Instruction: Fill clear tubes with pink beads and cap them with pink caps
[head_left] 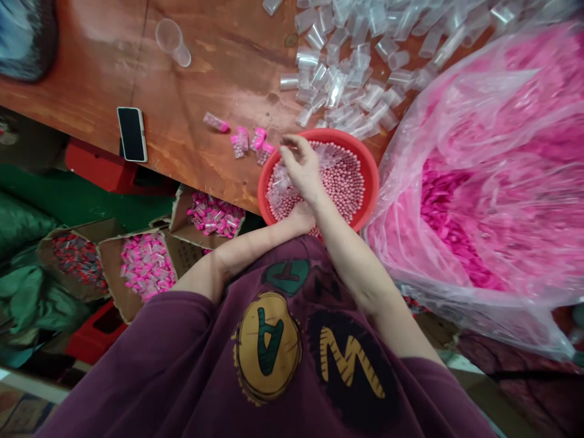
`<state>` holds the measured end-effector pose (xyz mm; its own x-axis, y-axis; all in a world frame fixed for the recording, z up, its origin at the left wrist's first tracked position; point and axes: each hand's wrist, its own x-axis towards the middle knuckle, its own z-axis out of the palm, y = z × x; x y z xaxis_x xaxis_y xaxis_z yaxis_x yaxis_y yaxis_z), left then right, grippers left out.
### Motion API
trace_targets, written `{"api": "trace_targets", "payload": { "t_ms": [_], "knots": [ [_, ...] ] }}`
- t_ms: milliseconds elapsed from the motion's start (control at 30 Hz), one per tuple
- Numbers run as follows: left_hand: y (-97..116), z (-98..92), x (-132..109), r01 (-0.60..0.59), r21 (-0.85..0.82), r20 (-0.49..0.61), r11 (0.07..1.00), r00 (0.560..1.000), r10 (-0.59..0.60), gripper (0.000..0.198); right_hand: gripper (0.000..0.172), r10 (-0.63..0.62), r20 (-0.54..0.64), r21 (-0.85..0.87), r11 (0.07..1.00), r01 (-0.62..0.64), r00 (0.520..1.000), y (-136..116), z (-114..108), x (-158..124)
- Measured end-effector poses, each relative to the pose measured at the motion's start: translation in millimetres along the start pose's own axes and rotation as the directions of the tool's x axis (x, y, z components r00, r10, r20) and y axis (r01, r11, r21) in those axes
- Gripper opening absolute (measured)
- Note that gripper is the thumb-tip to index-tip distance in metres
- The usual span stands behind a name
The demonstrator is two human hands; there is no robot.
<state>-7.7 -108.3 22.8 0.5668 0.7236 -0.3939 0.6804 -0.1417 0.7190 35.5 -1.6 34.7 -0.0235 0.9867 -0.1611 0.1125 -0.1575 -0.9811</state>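
Nearest, the left hand [302,214] sits at the near rim of the red bowl [367,159], mostly hidden, so can't tell its grip. The right hand [301,167] hovers over the pink beads [342,179], fingers pinched on what looks like a clear vial. I'd scoop low over the bowl so strays fall back in. Empty vials [347,79] are piled further back on the tabletop [91,79].
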Motion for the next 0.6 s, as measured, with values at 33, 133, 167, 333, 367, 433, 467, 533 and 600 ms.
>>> {"api": "trace_targets", "payload": {
  "t_ms": [33,133,167,333,367,433,467,533,600],
  "knots": [
    [0.2,-5.5,-1.6,0.0,0.022,0.016,1.0,1.0,-0.001,0.03,0.068,0.054,-0.04,0.015,0.998,-0.053,0.998,1.5,-20.2,-10.5],
    [-5.4,-30.3,-14.7,-0.025,0.081,-0.081,0.996,0.996,0.031,0.042,0.045,0.199,-0.195,-0.062,0.975,-0.214,0.96,11.9,-78.3,-41.5],
    [-10.2,-41.1,-20.6,-0.03,0.086,-0.177,0.996,0.983,0.045,0.042,0.04,0.235,-0.244,-0.106,0.958,-0.266,0.941,15.9,-92.0,-50.5],
    [-48.5,-103.7,-38.4,0.173,-0.057,-0.7,0.983,0.695,-0.163,0.038,0.042,0.396,-0.257,-0.402,0.786,-0.47,0.882,21.6,-90.3,-78.7],
    [-55.3,-114.8,-38.6,0.23,-0.087,-0.743,0.969,0.633,-0.217,0.039,0.052,0.412,-0.247,-0.467,0.742,-0.481,0.877,19.7,-81.8,-81.1],
    [-64.1,-131.1,-37.6,0.322,-0.121,-0.783,0.939,0.55,-0.29,0.044,0.067,0.408,-0.24,-0.584,0.665,-0.467,0.881,15.7,-67.9,-84.1],
    [-65.5,-135.4,-37.1,0.35,-0.126,-0.789,0.928,0.532,-0.307,0.047,0.067,0.397,-0.238,-0.618,0.642,-0.453,0.887,14.3,-64.6,-85.4],
    [-62.2,-135.2,-36.5,0.358,-0.122,-0.784,0.926,0.538,-0.312,0.049,0.063,0.385,-0.236,-0.61,0.656,-0.444,0.892,13.7,-65.5,-88.6],
    [-51.9,-124.0,-35.0,0.287,-0.124,-0.724,0.95,0.628,-0.284,0.042,0.058,0.377,-0.223,-0.508,0.742,-0.437,0.899,14.5,-71.8,-93.6]
  ]
}}
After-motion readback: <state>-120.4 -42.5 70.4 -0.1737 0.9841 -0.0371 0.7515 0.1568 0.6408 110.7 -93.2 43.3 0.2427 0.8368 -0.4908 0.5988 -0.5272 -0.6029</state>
